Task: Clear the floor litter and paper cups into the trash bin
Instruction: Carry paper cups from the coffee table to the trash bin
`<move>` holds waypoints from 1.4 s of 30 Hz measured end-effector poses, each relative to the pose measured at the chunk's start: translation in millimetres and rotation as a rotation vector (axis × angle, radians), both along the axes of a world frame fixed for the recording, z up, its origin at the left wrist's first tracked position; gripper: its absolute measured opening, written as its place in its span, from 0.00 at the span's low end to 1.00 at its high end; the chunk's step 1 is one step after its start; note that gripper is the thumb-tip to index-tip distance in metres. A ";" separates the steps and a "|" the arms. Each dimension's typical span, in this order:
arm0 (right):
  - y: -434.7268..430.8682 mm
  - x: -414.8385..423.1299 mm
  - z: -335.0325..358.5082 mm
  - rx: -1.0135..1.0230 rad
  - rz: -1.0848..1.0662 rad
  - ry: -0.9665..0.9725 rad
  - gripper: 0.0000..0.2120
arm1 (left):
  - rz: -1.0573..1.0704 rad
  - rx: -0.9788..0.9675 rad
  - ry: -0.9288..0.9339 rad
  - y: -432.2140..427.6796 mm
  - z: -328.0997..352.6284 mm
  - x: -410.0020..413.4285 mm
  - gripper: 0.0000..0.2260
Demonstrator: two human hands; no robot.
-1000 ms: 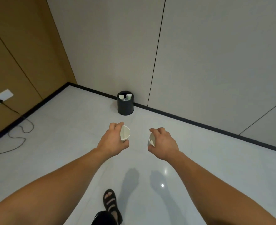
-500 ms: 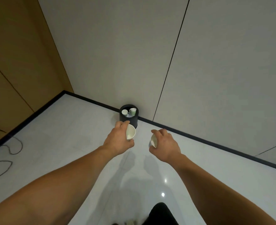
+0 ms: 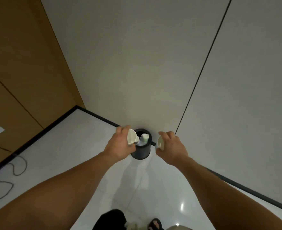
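Distance to the trash bin (image 3: 142,152) has closed — a second ago it stood well ahead by the wall. Now the left hand (image 3: 118,145) grips its paper cup (image 3: 131,136) at the bin's rim, and the right hand (image 3: 171,146) grips a second cup (image 3: 160,143) just beside the bin. Dropping looks close. Count: one bin, two cups in hand — one each — and at least two binned cups (image 3: 145,137) inside.

The glossy white floor (image 3: 74,146) is shown — a black trash bin (image 3: 142,152) is stood on it against the wall, a black cable (image 3: 26,163) looped at left.
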State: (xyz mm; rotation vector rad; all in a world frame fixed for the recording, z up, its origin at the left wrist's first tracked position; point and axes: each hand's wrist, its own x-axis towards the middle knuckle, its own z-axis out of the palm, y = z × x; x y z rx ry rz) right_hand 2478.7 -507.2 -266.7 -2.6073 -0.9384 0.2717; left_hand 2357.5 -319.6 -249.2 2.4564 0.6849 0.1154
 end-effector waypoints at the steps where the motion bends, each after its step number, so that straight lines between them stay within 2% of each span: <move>1: 6.9 15.2 -0.7 -0.015 -0.002 0.014 0.32 | 0.008 0.002 0.014 7.0 -1.0 10.9 0.35; 7: 48.8 88.9 -23.0 -0.042 0.002 0.073 0.33 | 0.024 -0.040 0.064 50.2 -29.3 75.4 0.34; 17: 152.3 197.0 -90.0 -0.130 -0.057 0.171 0.34 | -0.082 -0.175 0.107 168.6 -118.3 198.0 0.35; 21: 194.5 225.1 -127.0 -0.126 -0.085 0.257 0.33 | -0.103 -0.203 0.183 211.4 -158.0 233.6 0.36; 26: 236.4 276.0 -212.9 -0.093 -0.095 0.297 0.32 | -0.049 -0.226 0.179 237.6 -244.6 276.6 0.35; 30: 258.4 321.9 -312.3 -0.083 -0.112 0.316 0.32 | -0.027 -0.248 0.152 238.8 -342.1 310.7 0.37; 35: 273.2 359.3 -441.0 -0.106 -0.081 0.312 0.32 | 0.001 -0.252 0.204 232.8 -467.1 339.6 0.38; 39: 280.0 372.1 -523.4 -0.117 -0.051 0.287 0.33 | -0.021 -0.168 0.196 226.0 -543.9 354.6 0.38; 42: 277.9 371.1 -559.6 -0.121 -0.016 0.258 0.34 | -0.062 -0.096 0.216 218.9 -575.6 356.8 0.39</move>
